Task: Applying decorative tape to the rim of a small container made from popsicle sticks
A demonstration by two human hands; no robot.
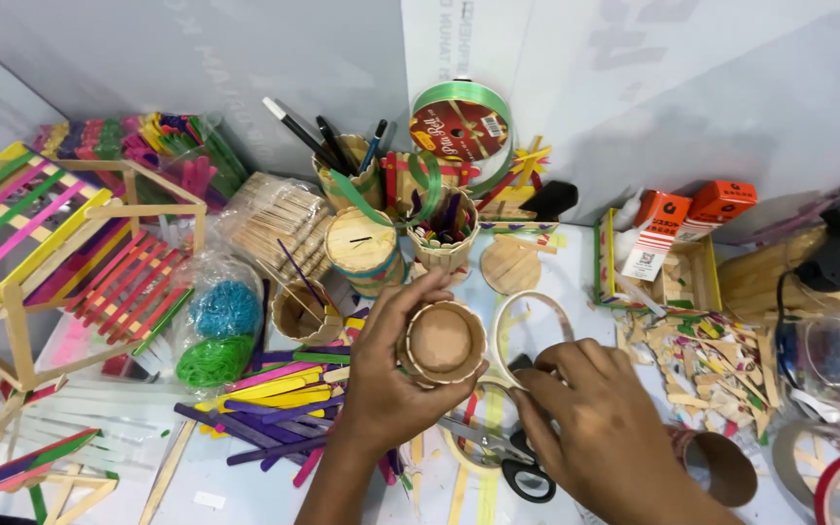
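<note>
White table [245, 486]: coloured craft sticks [274, 399], scissors [512, 467], tape roll [527, 331] (stick scraps [721, 369] at rt).

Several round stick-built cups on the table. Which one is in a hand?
The empty wooden cup gripped by the left hand, opening toward the camera. The others stand behind it; two of them hold pens or coloured sticks.

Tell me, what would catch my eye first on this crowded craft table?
Probably the left hand at centre, gripping a small round stick-walled pot, with the right hand beside it over black-handled scissors. At far left stands a stick frame with bright coloured slats, and a green ribbon spool leans against the back wall.
</note>
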